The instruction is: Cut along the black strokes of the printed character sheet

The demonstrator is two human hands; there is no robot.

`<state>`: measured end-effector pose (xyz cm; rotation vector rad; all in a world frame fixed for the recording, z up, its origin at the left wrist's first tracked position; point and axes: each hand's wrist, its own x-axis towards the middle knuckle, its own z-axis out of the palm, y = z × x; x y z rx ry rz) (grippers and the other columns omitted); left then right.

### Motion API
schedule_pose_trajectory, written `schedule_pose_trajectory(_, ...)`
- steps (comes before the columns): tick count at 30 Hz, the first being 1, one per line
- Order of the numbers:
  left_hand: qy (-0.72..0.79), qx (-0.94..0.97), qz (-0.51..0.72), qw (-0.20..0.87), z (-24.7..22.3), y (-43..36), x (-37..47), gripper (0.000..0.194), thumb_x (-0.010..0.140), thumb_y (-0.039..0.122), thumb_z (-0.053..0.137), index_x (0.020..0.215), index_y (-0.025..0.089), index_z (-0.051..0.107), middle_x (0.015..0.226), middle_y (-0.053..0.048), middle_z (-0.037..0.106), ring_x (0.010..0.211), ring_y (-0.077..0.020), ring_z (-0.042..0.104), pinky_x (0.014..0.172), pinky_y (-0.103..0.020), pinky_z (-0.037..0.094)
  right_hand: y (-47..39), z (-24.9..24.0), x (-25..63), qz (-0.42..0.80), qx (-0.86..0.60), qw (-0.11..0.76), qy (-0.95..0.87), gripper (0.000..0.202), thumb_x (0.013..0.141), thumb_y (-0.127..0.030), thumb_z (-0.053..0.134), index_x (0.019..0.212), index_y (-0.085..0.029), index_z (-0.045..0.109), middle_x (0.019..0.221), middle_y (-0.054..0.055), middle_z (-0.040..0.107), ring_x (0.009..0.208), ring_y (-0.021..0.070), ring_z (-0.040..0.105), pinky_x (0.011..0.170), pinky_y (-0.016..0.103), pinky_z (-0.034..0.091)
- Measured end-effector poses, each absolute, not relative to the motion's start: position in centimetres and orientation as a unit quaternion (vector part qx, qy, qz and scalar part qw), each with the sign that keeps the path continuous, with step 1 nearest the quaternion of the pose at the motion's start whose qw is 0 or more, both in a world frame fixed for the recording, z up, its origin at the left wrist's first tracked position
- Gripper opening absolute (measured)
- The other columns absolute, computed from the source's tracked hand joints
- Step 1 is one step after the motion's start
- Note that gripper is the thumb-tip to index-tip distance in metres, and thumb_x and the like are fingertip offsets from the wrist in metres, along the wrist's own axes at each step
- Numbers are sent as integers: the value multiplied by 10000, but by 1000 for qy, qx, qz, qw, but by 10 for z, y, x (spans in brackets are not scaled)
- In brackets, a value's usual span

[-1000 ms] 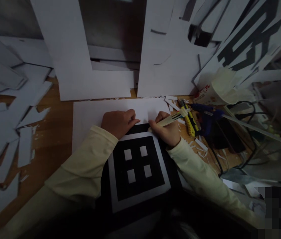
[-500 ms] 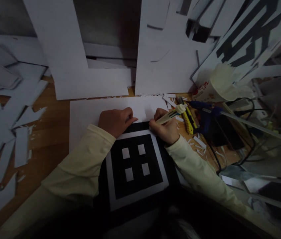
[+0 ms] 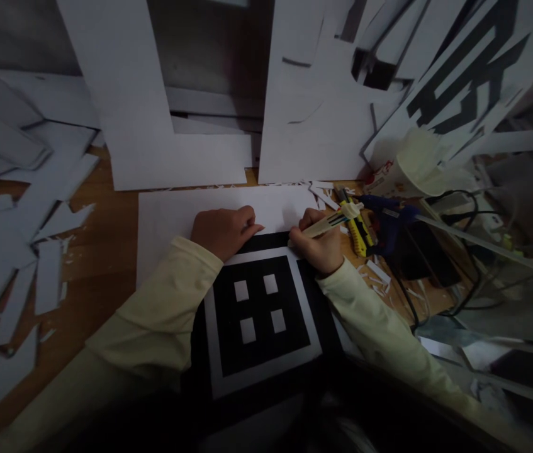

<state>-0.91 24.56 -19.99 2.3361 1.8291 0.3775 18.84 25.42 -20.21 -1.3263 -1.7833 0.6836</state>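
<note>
A white sheet [image 3: 162, 211] lies on the wooden table, with a black-and-white patterned piece [image 3: 261, 314] over its near part. The piece shows a black square with several small white squares, inside a white band and a black border. My left hand [image 3: 223, 231] rests at the upper left edge of the piece, fingers curled and pressed together; whatever they may grip is hidden. In my right hand [image 3: 317, 242] is a thick white pen [image 3: 330, 221], slanted, its lower end at the upper right of the black border.
White scraps [image 3: 49, 277] cover the table's left side. Large white boards [image 3: 313, 138] stand at the back. To the right are a yellow cutter [image 3: 359, 233], a blue glue gun [image 3: 391, 217], a paper cup [image 3: 403, 173], cables and a dark phone-like object [image 3: 436, 255].
The view has shifted slightly, so most things appear a little further right. My right hand and the pen have moved slightly down along the border, the pen leaning lower. My left hand stays in place.
</note>
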Motion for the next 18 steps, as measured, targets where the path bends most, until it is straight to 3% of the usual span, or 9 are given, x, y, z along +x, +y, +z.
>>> schedule_pose_trajectory(10,609,779,129,74,-199,245,-8,360,866,558,504,851,224,638,614,-2,637,598,-170,596,514,-272,229,257,-198,188,284,-520,409,-694,268,639,-255,570,523,-235,330,469,-71,340,451,97,341,450,250,269)
schedule_pose_trajectory(18,608,779,135,72,-200,246,-9,367,868,564,497,855,226,639,641,-6,654,603,-174,595,510,-273,224,255,-199,188,284,-515,369,-720,253,667,-258,604,542,-226,386,470,-74,386,450,90,358,462,249,284)
